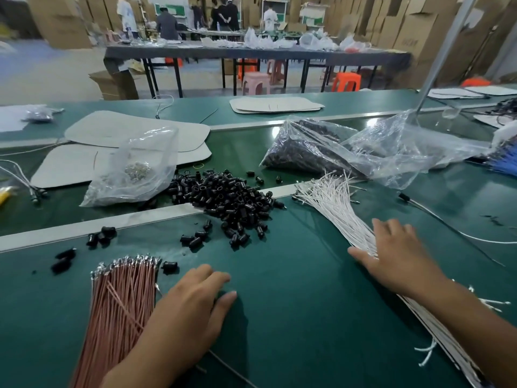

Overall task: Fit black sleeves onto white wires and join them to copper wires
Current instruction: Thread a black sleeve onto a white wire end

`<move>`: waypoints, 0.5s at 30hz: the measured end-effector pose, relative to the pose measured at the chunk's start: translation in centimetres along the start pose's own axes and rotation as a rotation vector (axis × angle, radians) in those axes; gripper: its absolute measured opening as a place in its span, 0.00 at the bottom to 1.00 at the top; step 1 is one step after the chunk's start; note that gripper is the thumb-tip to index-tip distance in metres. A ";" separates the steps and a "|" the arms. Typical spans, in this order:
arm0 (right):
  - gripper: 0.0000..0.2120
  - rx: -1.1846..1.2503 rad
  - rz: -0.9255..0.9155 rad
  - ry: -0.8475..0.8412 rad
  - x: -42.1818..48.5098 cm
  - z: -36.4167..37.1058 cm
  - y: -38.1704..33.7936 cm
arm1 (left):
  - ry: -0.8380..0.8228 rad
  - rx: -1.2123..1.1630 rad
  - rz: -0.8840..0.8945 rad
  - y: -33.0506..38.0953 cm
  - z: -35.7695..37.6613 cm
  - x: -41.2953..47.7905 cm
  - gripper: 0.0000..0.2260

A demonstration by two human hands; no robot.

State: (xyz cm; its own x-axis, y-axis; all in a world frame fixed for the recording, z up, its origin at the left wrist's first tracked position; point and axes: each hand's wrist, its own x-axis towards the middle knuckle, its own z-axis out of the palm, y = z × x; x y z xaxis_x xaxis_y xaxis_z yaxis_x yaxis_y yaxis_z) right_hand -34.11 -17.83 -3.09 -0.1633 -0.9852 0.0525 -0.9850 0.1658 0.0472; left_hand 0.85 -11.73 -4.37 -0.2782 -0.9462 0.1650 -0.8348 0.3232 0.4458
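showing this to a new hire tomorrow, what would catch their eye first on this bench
The heap of black sleeves in the middle of the green table stands out first, spilling over a metal strip. Two fanned bundles flank it nearer the camera: copper wires on the left, white wires on the right. A clear bag of more sleeves lies behind the white wires.

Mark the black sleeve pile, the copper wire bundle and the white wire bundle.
Pile of short black plastic sleeves (232, 197): head view, heap's middle.
Bundle of thin copper-coloured wires (120, 309): head view, mid-length.
Bundle of thin white wires (330, 197): head view, fanned far end.
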 end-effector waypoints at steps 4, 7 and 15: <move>0.22 0.082 -0.077 0.104 1.3 -1.0 -1.8 | 0.037 0.070 -0.040 1.0 0.3 6.2 0.20; 0.16 0.168 -0.014 0.100 3.0 -1.8 -2.7 | -0.014 0.167 -0.074 1.7 1.1 9.6 0.15; 0.10 0.330 0.056 -0.040 6.9 -3.6 -2.6 | 0.114 0.198 -0.065 0.6 2.3 9.3 0.11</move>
State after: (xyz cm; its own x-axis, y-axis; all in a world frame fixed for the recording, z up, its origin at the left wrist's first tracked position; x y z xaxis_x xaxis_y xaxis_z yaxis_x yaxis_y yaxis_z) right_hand -32.45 -24.92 0.76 -0.2131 -0.9770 0.0065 -0.9383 0.2029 -0.2801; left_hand -3.36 -20.32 -4.58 -0.1748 -0.9536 0.2450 -0.9290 0.2422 0.2797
